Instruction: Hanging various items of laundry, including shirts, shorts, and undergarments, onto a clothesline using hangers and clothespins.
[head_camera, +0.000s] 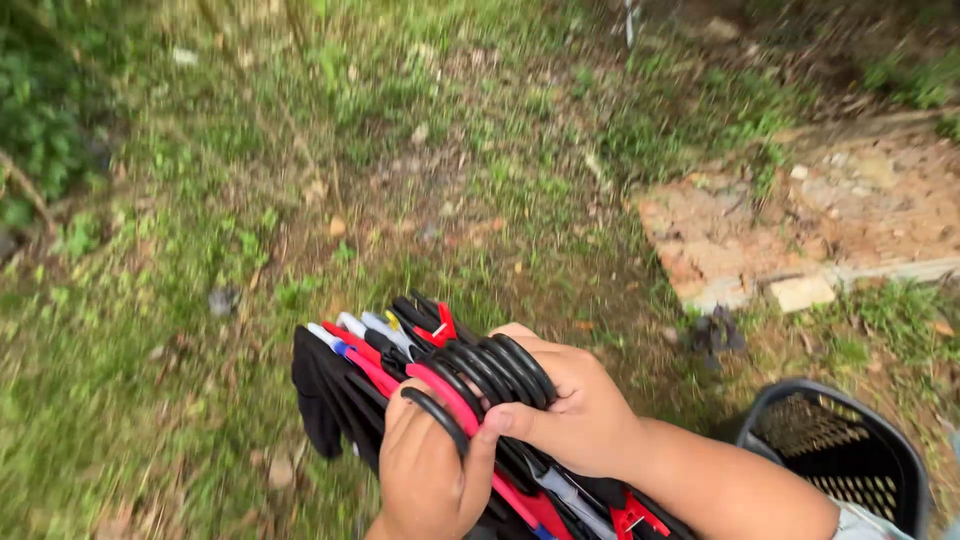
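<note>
While open grass (150, 400) spreads left, both hands (500, 440) grip a hanger bundle (440, 370) beside a black basket (850, 450).

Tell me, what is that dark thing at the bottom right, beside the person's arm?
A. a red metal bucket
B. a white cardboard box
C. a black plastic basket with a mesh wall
C: the black basket has a rounded rim and a perforated wall, standing on the grass by the right forearm.

Left hand (428, 470) and right hand (570, 400) both curled closed, thumbs touching
</note>
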